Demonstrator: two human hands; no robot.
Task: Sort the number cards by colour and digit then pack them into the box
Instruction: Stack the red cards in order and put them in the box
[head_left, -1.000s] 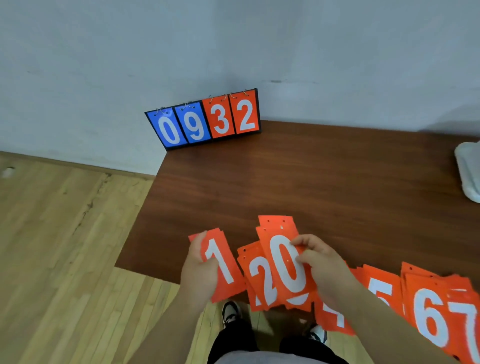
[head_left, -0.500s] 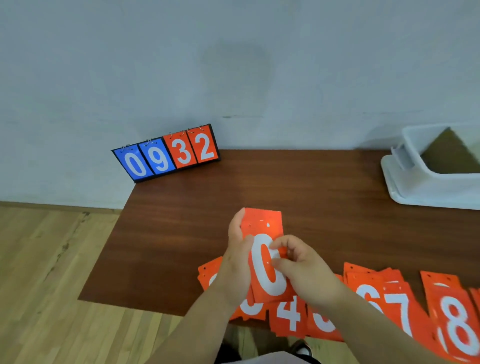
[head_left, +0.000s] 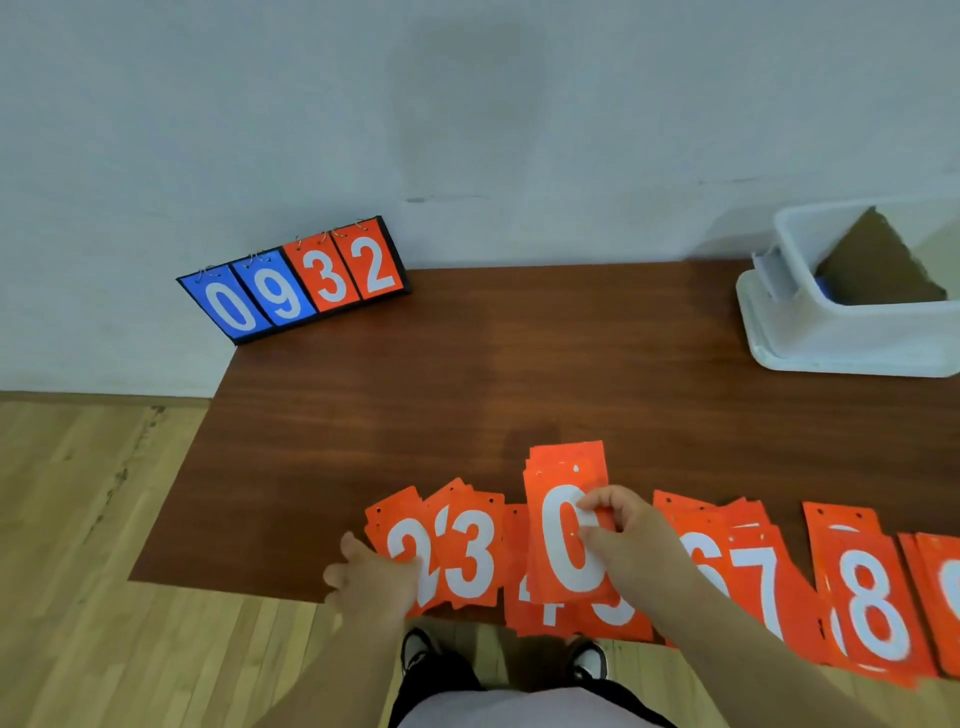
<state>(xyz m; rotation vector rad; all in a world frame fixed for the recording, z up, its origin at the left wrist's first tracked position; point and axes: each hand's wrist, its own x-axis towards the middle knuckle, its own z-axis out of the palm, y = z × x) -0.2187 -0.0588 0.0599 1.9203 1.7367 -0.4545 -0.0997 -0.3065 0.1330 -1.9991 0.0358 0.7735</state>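
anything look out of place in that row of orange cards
Yes. The 0 stack, pinched in the right hand, sits mid-row over the 4 pile and 5 pile, out of digit order. Those piles also overhang the near edge of the table.

A dark reddish-brown wooden tabletop (head_left: 519, 364) stood against a pale grey wall (head_left: 467, 104), which bore a short dark scuff just above the tabletop's far edge. At the far left corner a black-framed flip scoreboard (head_left: 296, 283) stood tilted back near the wall, showing a blue 0 and 9 and an orange 3 and 2 hung on metal rings. Light wooden floor (head_left: 78, 519) lay to the left and below.
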